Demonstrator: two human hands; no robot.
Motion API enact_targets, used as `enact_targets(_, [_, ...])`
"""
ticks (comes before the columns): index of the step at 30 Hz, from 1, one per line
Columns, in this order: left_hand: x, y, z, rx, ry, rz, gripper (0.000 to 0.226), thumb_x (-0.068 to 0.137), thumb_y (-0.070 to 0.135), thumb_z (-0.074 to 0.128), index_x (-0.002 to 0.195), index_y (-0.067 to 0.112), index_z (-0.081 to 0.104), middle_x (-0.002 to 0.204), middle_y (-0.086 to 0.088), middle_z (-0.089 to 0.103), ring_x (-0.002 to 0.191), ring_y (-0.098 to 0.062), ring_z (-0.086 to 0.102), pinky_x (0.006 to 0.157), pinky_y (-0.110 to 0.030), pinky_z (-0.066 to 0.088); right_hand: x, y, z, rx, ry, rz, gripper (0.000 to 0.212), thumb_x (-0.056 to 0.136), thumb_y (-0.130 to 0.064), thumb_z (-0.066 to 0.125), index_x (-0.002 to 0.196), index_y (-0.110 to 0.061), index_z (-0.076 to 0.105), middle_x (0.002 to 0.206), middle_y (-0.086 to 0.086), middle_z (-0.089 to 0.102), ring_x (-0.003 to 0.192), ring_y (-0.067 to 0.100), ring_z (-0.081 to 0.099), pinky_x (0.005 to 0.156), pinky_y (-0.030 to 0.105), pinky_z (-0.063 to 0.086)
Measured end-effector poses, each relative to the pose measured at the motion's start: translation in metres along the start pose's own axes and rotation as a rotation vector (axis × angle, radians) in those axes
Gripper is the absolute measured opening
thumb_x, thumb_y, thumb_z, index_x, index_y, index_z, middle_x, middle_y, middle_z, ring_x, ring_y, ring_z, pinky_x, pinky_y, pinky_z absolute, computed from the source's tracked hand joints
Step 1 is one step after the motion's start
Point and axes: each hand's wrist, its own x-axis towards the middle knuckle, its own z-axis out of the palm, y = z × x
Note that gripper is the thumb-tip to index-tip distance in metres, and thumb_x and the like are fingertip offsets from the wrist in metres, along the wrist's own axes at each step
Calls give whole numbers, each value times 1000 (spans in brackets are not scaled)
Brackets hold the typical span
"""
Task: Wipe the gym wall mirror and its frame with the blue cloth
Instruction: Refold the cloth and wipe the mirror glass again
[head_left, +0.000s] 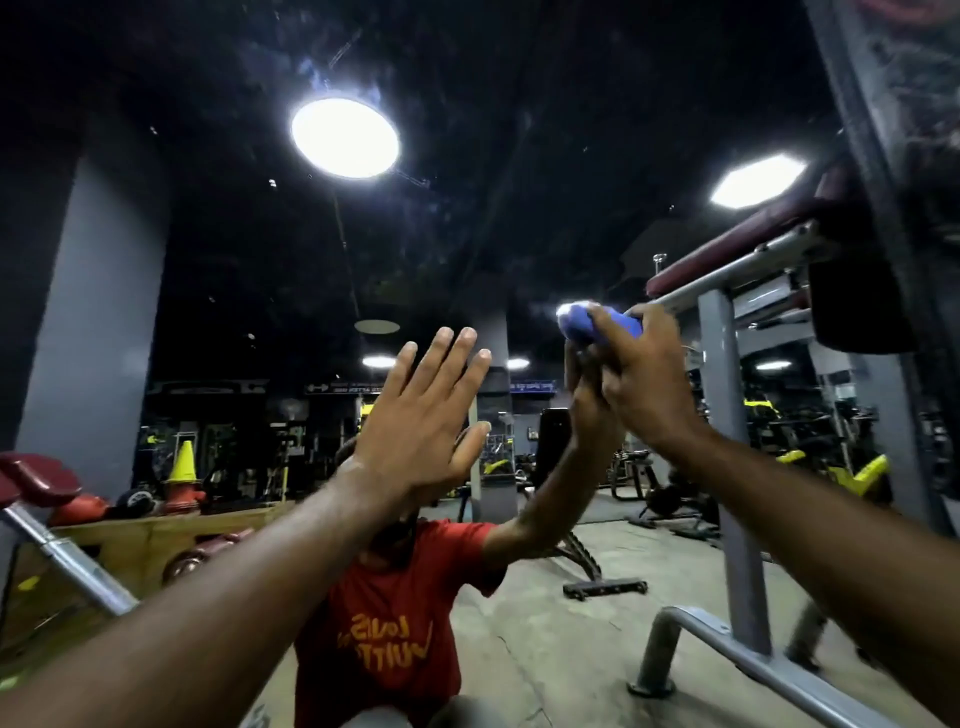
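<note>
The wall mirror (467, 223) fills almost the whole view and reflects the dark gym and a person in a red shirt. My left hand (421, 415) is raised in front of the glass with its fingers straight and spread; whether the palm touches the mirror I cannot tell. My right hand (644, 379) is up at the right and grips the bunched blue cloth (597, 325) against the glass. The reflected hand meets it there. The mirror's dark frame (878, 171) runs down the right edge.
A grey metal bench frame (722, 415) with a maroon pad (727, 249) stands close on the right, its base bar (727, 644) low at the right. Another padded bar (62, 551) rises at the lower left. Ceiling lights glare in the reflection.
</note>
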Motion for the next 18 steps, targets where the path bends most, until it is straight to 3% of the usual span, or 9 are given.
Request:
enact_targets(4, [-2,2,0,-38,11,-13,75,97,51,35,160,12,27,169,-13,15,157,-30,12,125,-51,7,-64,-19,-6,54,-107,-67,47,96,-42,55,139,-25,56,113,14,48,98,24,45,75,34,41])
enact_targets(10, [15,33,-8,-113,15,25,78,89,42,47,159,13,29,168,-14,18,156,-30,15,125,-52,14,-113,-21,-32,73,-237,-372,41,100,-45,49,129,-19,63,104,16,56,89,28,53,72,38,44])
enact_targets(12, [30,51,-6,-132,-1,44,78,90,46,45,160,14,28,169,-12,16,157,-29,13,126,-52,14,-91,5,-26,71,-256,-371,44,97,-52,52,122,-18,67,108,15,58,95,32,55,78,45,49])
enact_targets(14, [43,63,-3,-130,-18,31,77,92,49,43,160,16,26,169,-11,15,157,-28,12,126,-52,11,-55,27,-20,-86,-164,-359,41,90,-65,57,108,-28,64,113,14,60,107,36,57,93,56,49])
enact_targets(16, [51,69,3,-92,-19,18,75,95,52,38,160,18,26,169,-11,16,157,-28,13,124,-53,7,-17,43,-22,-131,-147,-269,15,93,-47,65,102,-38,58,118,20,56,111,42,54,94,60,47])
enact_targets(17, [52,70,6,-72,-10,15,74,96,55,35,160,18,27,169,-11,17,156,-28,14,124,-54,8,-3,49,-23,-36,-137,-151,17,94,-31,64,108,-39,58,117,22,53,108,42,52,90,59,49])
enact_targets(18, [52,69,7,-53,-3,14,74,96,56,32,160,18,28,169,-11,19,156,-29,16,123,-55,10,9,59,-21,-25,-66,-93,34,92,-18,63,119,-38,60,114,21,51,103,40,51,83,57,50])
